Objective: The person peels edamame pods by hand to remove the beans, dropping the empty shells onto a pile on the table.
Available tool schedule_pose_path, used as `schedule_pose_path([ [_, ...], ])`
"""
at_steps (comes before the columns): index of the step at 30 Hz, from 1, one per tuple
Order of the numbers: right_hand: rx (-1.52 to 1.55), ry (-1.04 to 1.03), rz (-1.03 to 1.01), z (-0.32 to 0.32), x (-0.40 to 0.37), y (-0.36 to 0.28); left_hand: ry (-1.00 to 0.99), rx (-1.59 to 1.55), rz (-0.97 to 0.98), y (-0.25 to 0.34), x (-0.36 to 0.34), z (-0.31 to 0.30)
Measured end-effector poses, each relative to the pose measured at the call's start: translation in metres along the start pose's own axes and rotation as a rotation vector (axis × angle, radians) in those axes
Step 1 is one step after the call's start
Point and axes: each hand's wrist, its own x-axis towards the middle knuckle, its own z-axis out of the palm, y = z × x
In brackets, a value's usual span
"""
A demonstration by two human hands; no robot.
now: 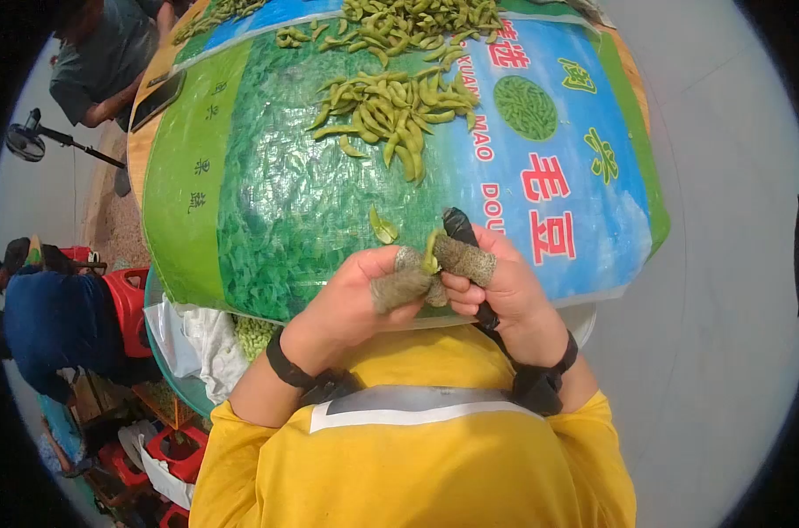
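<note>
At the left edge, below the table, a round teal plastic basin (172, 374) holds a crumpled white plastic bag (201, 339) and a heap of small green beans (254, 334) against its right side. Lower down stand red plastic crates (181, 447), their contents too small to tell. A person in a dark blue top (52, 330) bends beside them.

The round wooden table (140, 145) is covered by a glossy woven plastic sack (267, 202), printed green and blue with red and yellow characters. On it lie a loose pile of long curved soybean pods (390, 110), a second pile (408, 26) at the far edge, and a split pale-green shell (383, 229) just beyond the hands.

The left hand (351, 299) is curled nearly closed. Its thumb, in a coarse grey knitted sleeve (397, 286), pinches a single green pod (431, 255). The right hand (505, 286) is wrapped tight around a slim black tool (459, 227), whose ends jut out above the fingers and below the palm. Its sleeved forefinger (465, 260) also presses on the single green pod. That pod sits between both hands over the sack's near edge, above the yellow shirt (417, 466)
</note>
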Motion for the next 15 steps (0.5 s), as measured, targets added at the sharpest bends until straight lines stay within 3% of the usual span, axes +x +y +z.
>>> schedule_pose_path([
  [1, 0.002, -0.001, 0.002, 0.003, 0.000, -0.001, 0.035, 0.332, 0.145, -0.002, 0.003, 0.006],
  [2, -0.219, 0.077, -0.030, 0.007, -0.001, -0.002, 0.070, 0.663, 0.289, -0.003, 0.004, 0.011],
  [3, -0.439, 0.157, -0.062, 0.009, -0.001, -0.002, 0.071, 0.662, 0.288, 0.001, 0.003, 0.013],
  [5, -0.428, 0.130, -0.048, 0.010, -0.002, -0.004, 0.046, 1.040, 0.309, 0.009, 0.001, 0.017],
  [7, -0.417, 0.105, -0.038, 0.007, -0.003, -0.004, 0.036, 0.892, 0.291, 0.006, 0.001, 0.018],
  [9, -0.171, 0.022, 0.022, -0.002, -0.003, -0.003, 0.030, 0.743, 0.275, 0.002, 0.000, 0.013],
  [12, -0.155, 0.009, -0.019, -0.007, -0.002, 0.002, 0.129, 0.554, 0.122, -0.002, -0.002, 0.002],
  [15, -0.404, 0.135, -0.102, -0.007, 0.002, 0.003, 0.254, 0.520, 0.010, -0.005, 0.002, 0.009],
])
